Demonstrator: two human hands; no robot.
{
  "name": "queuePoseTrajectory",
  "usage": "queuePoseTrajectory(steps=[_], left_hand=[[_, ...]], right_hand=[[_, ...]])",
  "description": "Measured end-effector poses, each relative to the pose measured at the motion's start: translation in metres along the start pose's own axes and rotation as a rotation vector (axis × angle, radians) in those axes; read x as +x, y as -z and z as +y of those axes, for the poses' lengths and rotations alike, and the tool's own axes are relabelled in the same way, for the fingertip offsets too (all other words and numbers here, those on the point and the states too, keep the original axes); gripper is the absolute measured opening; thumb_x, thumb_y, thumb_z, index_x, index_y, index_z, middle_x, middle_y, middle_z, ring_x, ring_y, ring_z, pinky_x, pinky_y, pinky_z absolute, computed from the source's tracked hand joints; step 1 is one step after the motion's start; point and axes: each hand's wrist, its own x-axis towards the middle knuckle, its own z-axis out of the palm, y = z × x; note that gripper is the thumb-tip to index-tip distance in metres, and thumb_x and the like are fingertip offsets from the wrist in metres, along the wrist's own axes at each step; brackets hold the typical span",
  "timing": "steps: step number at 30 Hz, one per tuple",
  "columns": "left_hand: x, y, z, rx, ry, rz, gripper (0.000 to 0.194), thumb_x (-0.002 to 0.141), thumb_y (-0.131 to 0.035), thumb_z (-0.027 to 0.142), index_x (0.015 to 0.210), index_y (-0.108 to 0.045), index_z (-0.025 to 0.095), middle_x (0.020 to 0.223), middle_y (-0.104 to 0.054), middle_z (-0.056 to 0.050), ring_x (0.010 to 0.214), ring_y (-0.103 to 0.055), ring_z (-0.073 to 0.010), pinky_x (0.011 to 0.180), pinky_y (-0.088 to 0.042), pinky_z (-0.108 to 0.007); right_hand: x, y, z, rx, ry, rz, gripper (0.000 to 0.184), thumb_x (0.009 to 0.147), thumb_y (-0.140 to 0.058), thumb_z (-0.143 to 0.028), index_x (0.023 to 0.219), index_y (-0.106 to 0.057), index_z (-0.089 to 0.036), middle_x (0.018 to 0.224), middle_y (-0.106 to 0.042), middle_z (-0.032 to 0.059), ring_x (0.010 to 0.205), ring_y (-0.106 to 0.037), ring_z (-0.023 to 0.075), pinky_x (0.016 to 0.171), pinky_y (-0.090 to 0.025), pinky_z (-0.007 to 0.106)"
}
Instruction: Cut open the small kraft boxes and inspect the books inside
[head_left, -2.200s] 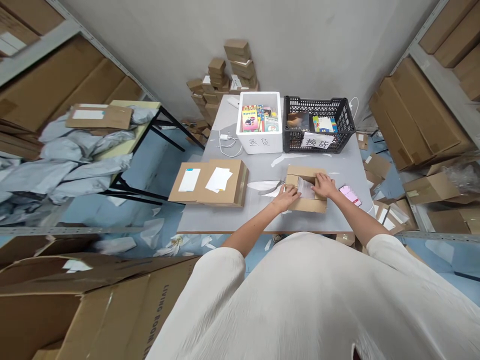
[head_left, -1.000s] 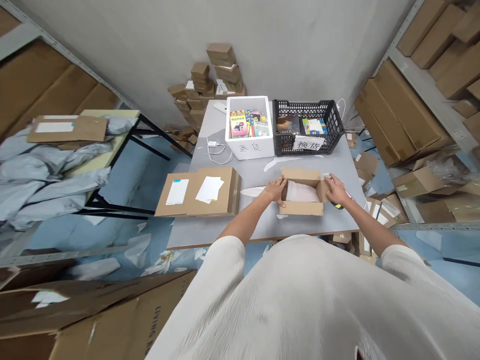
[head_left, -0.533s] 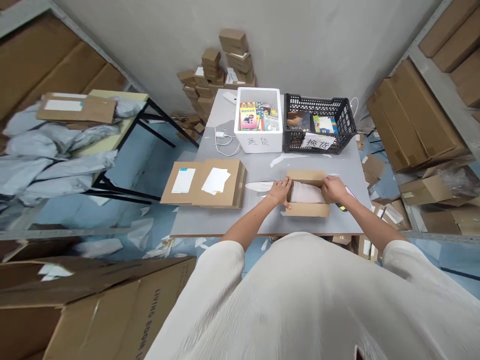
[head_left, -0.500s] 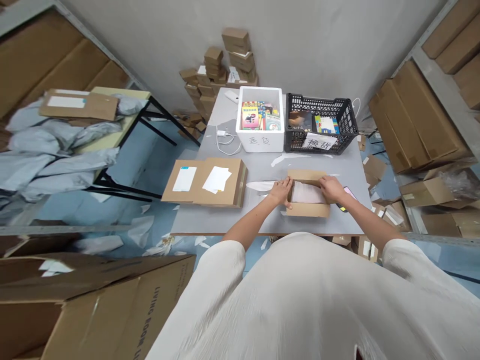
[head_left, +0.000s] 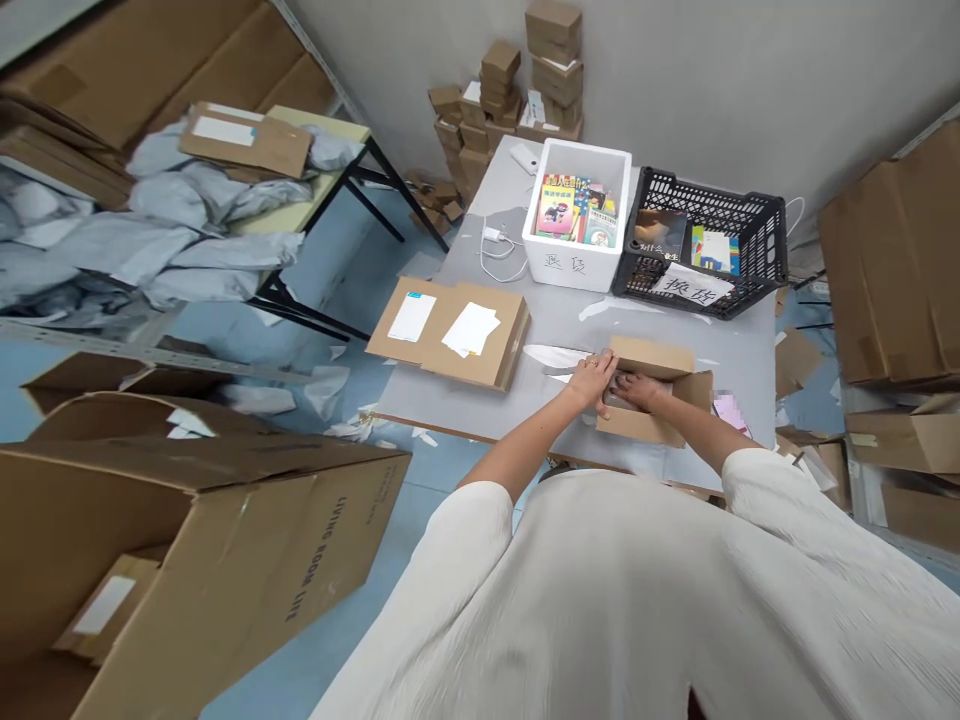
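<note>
A small open cardboard box point(head_left: 660, 365) sits on the grey table point(head_left: 555, 320) in front of me. My left hand point(head_left: 594, 378) grips the box's left end, fingers curled over its edge. Reaching down inside the box, my right hand point(head_left: 639, 390) rests on the pale wrapped contents, and its fingers are partly hidden. A pink phone point(head_left: 729, 411) lies just right of the box.
A white foam bin point(head_left: 577, 265) of books and a black crate point(head_left: 765, 250) stand at the table's back. Flat cardboard mailers point(head_left: 457, 330) lie at left, with a charger cable point(head_left: 499, 255) behind them. A large carton point(head_left: 187, 540) stands on the floor at left. Shelves of cartons line both sides.
My right hand has moved from the box's right flap into the box. The left hand stays at the left end. The view has swung left.
</note>
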Motion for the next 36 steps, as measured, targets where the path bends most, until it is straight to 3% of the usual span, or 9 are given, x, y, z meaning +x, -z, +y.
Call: queuePoseTrajectory(steps=[3,8,13,18,23,28,36], left_hand=[[-0.003,-0.002,0.0,-0.011,0.007,-0.006,0.153,0.069,-0.101,0.06,0.184,-0.007,0.021,0.19,-0.001,-0.023,0.16,-0.04,-0.0523,0.127,-0.038,-0.06],[-0.003,-0.006,-0.001,-0.011,0.0,-0.005,0.146,0.076,-0.096,0.062,0.184,-0.005,0.024,0.19,0.001,-0.021,0.159,-0.043,-0.0524,0.127,-0.038,-0.061],[0.001,-0.01,-0.002,-0.01,0.015,-0.015,0.152,0.072,-0.099,0.062,0.184,-0.004,0.022,0.19,0.004,-0.022,0.16,-0.04,-0.0547,0.127,-0.039,-0.063],[0.004,-0.012,-0.002,0.004,0.016,-0.017,0.159,0.067,-0.101,0.064,0.184,-0.004,0.021,0.19,0.004,-0.023,0.158,-0.042,-0.0538,0.127,-0.04,-0.062],[0.003,-0.011,-0.001,0.02,0.023,-0.008,0.159,0.065,-0.103,0.059,0.184,-0.006,0.02,0.19,0.0,-0.022,0.156,-0.044,-0.0535,0.126,-0.041,-0.061],[0.004,-0.008,-0.001,0.031,0.026,-0.014,0.157,0.064,-0.104,0.057,0.184,-0.011,0.019,0.189,-0.003,-0.023,0.155,-0.046,-0.0533,0.125,-0.042,-0.06],[0.006,-0.006,-0.003,0.044,0.024,-0.034,0.148,0.073,-0.097,0.06,0.184,-0.007,0.021,0.189,-0.001,-0.025,0.152,-0.051,-0.0523,0.125,-0.04,-0.06]], right_hand=[[0.002,-0.009,0.0,0.066,0.002,0.031,0.055,0.088,-0.065,-0.022,0.141,-0.071,-0.031,0.15,-0.07,0.0099,0.138,-0.063,0.0281,0.122,-0.045,0.046],[0.006,-0.017,0.004,0.054,0.061,0.019,0.049,0.093,-0.057,-0.02,0.138,-0.073,-0.025,0.149,-0.07,0.0106,0.139,-0.06,0.0263,0.122,-0.042,0.045],[0.008,-0.016,0.011,0.03,0.122,-0.006,0.038,0.094,-0.055,-0.019,0.126,-0.077,-0.023,0.144,-0.071,0.0112,0.133,-0.06,0.0258,0.121,-0.04,0.043],[0.009,-0.007,0.017,-0.12,0.192,-0.057,0.036,0.089,-0.064,-0.021,0.122,-0.077,-0.022,0.131,-0.074,0.014,0.129,-0.058,0.0294,0.121,-0.038,0.045],[0.007,-0.003,0.013,-0.058,0.184,-0.01,0.032,0.09,-0.066,-0.02,0.119,-0.079,-0.024,0.127,-0.075,0.0106,0.128,-0.059,0.0275,0.121,-0.038,0.045],[0.001,0.006,0.005,-0.033,0.149,-0.009,0.04,0.092,-0.059,-0.019,0.124,-0.081,-0.025,0.131,-0.075,0.0117,0.135,-0.056,0.0274,0.123,-0.037,0.048],[-0.038,0.046,0.017,-0.101,0.185,0.016,0.032,0.103,-0.053,-0.019,0.116,-0.081,-0.021,0.113,-0.079,0.0142,0.125,-0.056,0.0312,0.122,-0.033,0.05]])
